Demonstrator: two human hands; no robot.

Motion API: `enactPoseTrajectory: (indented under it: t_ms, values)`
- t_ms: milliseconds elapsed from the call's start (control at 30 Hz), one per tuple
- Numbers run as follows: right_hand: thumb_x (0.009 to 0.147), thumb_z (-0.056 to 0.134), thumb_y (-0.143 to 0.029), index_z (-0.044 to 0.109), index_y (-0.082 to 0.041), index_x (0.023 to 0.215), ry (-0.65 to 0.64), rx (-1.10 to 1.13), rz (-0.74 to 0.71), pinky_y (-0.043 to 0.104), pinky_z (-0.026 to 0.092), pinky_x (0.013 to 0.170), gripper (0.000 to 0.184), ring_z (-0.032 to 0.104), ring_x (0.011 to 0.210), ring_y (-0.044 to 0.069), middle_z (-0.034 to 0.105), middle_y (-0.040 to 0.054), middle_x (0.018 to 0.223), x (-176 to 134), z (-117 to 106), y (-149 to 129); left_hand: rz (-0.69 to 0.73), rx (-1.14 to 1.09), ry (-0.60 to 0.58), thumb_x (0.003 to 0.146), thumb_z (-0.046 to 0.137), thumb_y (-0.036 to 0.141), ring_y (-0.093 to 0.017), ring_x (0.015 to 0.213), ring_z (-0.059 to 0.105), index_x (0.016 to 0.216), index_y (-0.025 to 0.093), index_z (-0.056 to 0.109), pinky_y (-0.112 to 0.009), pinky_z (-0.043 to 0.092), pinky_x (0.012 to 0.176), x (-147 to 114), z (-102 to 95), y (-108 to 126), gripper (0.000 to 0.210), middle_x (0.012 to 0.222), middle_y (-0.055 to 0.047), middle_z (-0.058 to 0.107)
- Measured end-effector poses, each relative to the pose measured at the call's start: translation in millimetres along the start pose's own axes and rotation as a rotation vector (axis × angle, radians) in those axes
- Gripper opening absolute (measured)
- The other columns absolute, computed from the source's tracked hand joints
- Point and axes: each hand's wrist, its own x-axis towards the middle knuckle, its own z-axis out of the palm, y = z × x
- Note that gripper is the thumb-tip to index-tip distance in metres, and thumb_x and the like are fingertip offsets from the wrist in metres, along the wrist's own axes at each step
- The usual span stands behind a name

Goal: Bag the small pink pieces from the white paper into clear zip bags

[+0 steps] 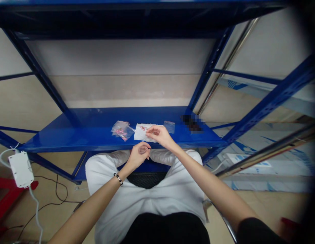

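Note:
My right hand (161,135) is over a white paper sheet (140,135) on the blue shelf, thumb and fingertips pinched together. Whatever may be between those fingertips is too small to make out. Small pink and reddish bead-like pieces (143,128) lie on the sheet, just beyond the fingers. Lower and to the left, my left hand (139,154) is in front of the shelf edge with its fingers curled closed; what it holds, if anything, does not show clearly. Left of the sheet are clear plastic bags (121,128) with pink pieces inside. Another clear bag (169,127) lies right of it.
The blue shelf (78,130) runs between metal uprights, with another shelf (121,20) overhead. A dark, blurred-out object (191,123) lies at its right end. A white box with a cable (20,169) hangs at the left corner. Black cables (57,189) cross the floor.

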Motion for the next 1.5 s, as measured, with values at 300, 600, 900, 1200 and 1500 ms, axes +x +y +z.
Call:
enactPoseTrajectory:
  t_ms: [300,600,900,1200,1500]
  values:
    - [0.092,0.061,-0.022,0.07,-0.022,0.094,0.112,-0.213,-0.287,0.036,0.051,0.081,0.009,0.064,0.089,0.02,0.069,0.0063,0.092,-70.2,36.2,-18.3,0.065,0.005,-0.025,0.08,0.062,0.022,-0.01,0.061,0.054,0.084,0.015,0.054,-0.021,0.044,0.059,-7.6,-7.5,-8.4,0.011,0.068,0.003,0.056]
    - [0.091,0.063,-0.023,0.072,-0.024,0.094,0.089,-0.312,-0.281,0.041,0.049,0.088,0.009,0.057,0.1,0.023,0.061,0.0073,0.1,-76.8,39.0,-4.7,0.09,0.168,-0.044,0.08,0.062,0.019,-0.01,0.067,0.051,0.084,0.014,0.058,-0.021,0.04,0.062,-11.3,-16.0,-12.6,0.008,0.076,0.001,0.058]
    - [0.098,0.052,-0.024,0.072,-0.026,0.108,0.052,-0.344,-0.288,0.043,0.047,0.096,0.022,0.055,0.111,0.023,0.062,0.0084,0.115,-82.0,37.5,-7.8,0.002,-0.029,-0.033,0.081,0.064,0.023,-0.01,0.058,0.055,0.088,0.015,0.058,-0.022,0.046,0.059,-14.4,-9.3,-12.1,0.013,0.069,0.002,0.058]
    - [0.096,0.054,-0.026,0.073,-0.023,0.103,0.29,-0.351,-0.202,0.037,0.048,0.089,0.02,0.06,0.099,0.022,0.064,0.0068,0.099,-29.8,4.0,0.1,-0.027,-0.015,0.04,0.081,0.066,0.026,-0.009,0.053,0.056,0.086,0.016,0.058,-0.02,0.047,0.052,-8.3,-14.0,-5.0,0.014,0.062,0.003,0.057]
    - [0.084,0.063,-0.012,0.076,-0.019,0.101,-0.006,-0.671,-0.07,0.031,0.044,0.088,0.022,0.062,0.093,0.021,0.07,0.0081,0.098,50.8,-19.7,37.8,-0.02,-0.01,0.049,0.083,0.066,0.029,-0.009,0.051,0.055,0.088,0.016,0.058,-0.019,0.046,0.051,-4.4,-17.6,-12.7,0.016,0.061,0.002,0.058]
